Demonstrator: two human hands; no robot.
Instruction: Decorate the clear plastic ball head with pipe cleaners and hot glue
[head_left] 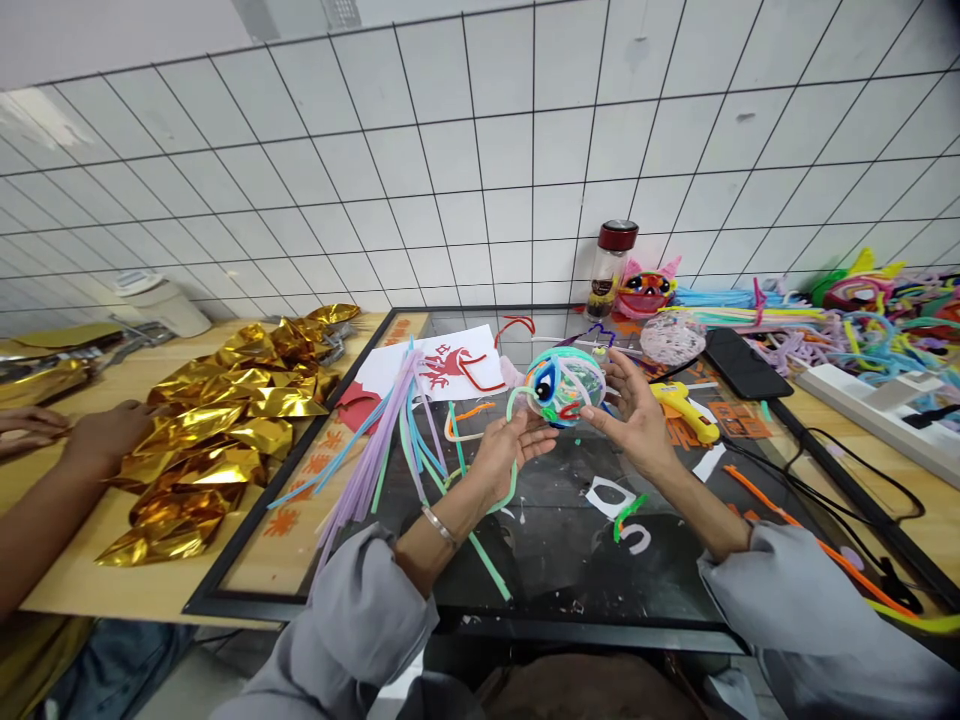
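Ornament (566, 388): round, bound in green, blue and white strands, one large blue-and-black eye and a red mouth showing; held up over the far half of the framed panel (547, 545), about midway between its left and right edges.
Left hand (516, 447): palm turned upward, thumb and fingers closed on the ornament's lower left; a mint-green strand (513, 488) hangs past it, and a silver bracelet (439, 525) rings the wrist.
Right hand (634, 410): thumb against the ornament's lower right, fingers bent at its right side; the two hands share the one thing but stand apart from each other.
Fuzzy stems (379, 435): a lilac, blue and green bundle, lying across the panel's left edge.
White sheet (390, 365): near the panel's far left corner, a red figure (446, 370) on it.
Glue gun (688, 412): yellow, just right of the right hand, toward the panel's right edge.
Phone (746, 362): black, near the panel's far right corner, a speckled ball (673, 338) to its left.
Jar (606, 270): upright by the panel's far edge, dark red lid on.
White cut-out (594, 492): in the panel's near half, a green curl (626, 518) beside it.
Gold foil (217, 440): crumpled on the wooden table (112, 590), left of the panel's left edge; another person's hand (112, 435) is at its left side.
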